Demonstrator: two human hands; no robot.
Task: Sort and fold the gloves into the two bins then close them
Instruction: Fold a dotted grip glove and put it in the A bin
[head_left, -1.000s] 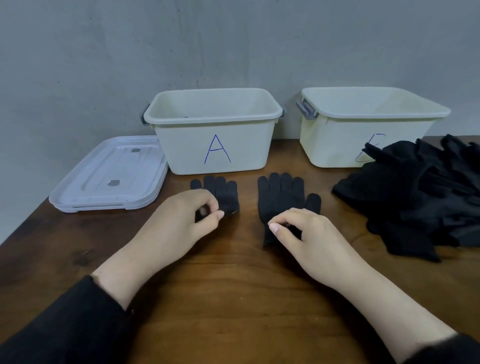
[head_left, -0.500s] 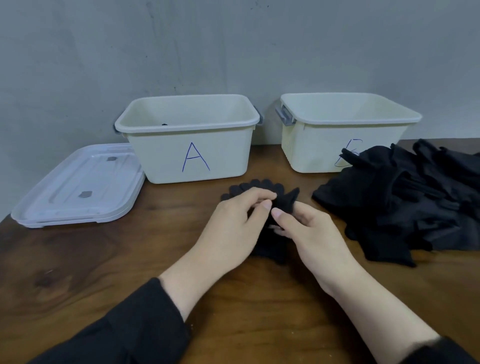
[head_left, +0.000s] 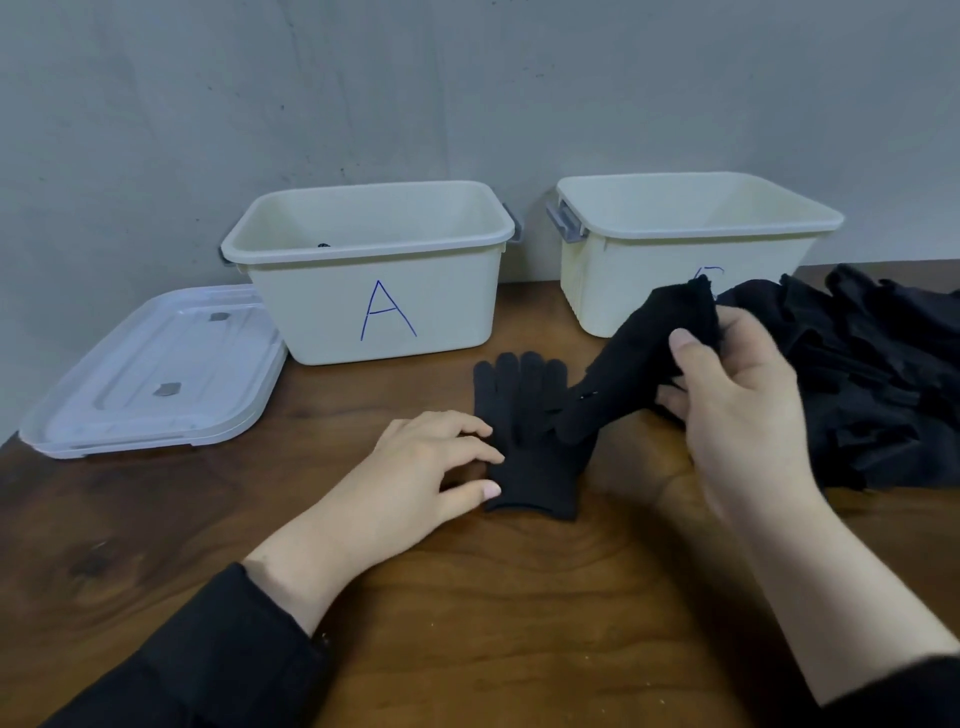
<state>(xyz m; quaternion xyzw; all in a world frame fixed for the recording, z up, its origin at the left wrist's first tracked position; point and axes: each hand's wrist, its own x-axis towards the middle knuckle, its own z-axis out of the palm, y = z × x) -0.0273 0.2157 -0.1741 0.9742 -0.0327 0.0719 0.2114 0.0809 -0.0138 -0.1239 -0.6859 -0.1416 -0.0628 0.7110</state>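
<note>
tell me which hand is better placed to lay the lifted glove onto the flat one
Right hand, probably: it already grips the lifted glove, which hangs just above the flat glove. The left hand rests at the flat glove's edge, apparently steadying it.

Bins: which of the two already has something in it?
Bin A, the one beside the lids: a small dark item shows just over its front rim. The other bin, by the glove pile, shows nothing inside.

Left bin (head_left: 374, 291) bears a blue "A"; right bin's (head_left: 675, 280) mark is mostly hidden, unreadable.
</note>
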